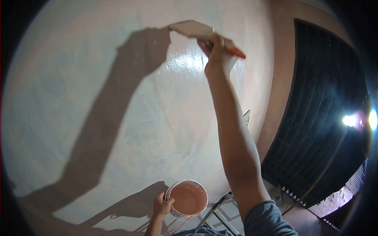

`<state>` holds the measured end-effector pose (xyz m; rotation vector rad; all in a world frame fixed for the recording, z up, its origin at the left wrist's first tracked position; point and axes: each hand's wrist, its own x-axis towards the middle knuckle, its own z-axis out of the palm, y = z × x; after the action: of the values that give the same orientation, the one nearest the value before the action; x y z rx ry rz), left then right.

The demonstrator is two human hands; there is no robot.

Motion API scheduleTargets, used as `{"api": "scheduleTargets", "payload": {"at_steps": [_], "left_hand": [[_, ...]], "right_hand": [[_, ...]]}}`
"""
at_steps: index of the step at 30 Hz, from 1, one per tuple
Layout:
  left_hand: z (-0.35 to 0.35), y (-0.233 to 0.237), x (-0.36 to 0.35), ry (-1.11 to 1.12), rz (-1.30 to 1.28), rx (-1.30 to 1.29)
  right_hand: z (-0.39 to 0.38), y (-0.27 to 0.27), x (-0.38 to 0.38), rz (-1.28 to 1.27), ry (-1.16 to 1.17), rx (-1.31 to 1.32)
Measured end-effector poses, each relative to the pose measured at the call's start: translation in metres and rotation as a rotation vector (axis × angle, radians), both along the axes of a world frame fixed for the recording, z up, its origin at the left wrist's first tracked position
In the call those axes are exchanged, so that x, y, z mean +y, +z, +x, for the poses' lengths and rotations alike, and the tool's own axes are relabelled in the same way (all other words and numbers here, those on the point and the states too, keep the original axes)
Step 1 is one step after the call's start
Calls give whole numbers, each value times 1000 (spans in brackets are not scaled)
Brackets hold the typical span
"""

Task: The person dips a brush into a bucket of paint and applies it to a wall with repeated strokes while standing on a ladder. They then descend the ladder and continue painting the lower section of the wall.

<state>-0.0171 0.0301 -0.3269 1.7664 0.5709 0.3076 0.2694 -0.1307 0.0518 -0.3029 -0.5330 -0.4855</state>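
Raised high against the wall, my right hand (216, 51) is closed around a wide paintbrush (193, 29). Its orange handle end (237, 52) points right, and its broad pale head lies to the left with the tip at the wall surface. Low in the view, my left hand (162, 206) grips the rim of a white bucket (206, 196), thumb over the edge. Pinkish-brown paint (187, 200) is inside it. The wall (130, 129) has patchy pink and pale blue-grey colour, with a wet shine near the brush.
Below the bucket stands a metal ladder (220, 214). A dark folding gate (315, 98) is to the right, past the wall's corner, with a bright lamp (349, 120) before it. My arm's shadow (102, 129) falls across the wall.
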Motion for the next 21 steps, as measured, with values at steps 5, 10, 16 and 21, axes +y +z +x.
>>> {"api": "scheduleTargets", "payload": {"at_steps": [5,10,16,21], "left_hand": [[-2,-2,2,13,97,16],[-1,16,-11,83,32,92],[-2,16,-5,-9,146,87],[-2,14,-8,4,-93,60]], "right_hand": [[-23,-176,-12,-132,-27,256],[-48,-267,-42,-246,-9,556],[-22,-170,-47,-374,-85,374],[-15,-92,-55,-166,-70,60]]}}
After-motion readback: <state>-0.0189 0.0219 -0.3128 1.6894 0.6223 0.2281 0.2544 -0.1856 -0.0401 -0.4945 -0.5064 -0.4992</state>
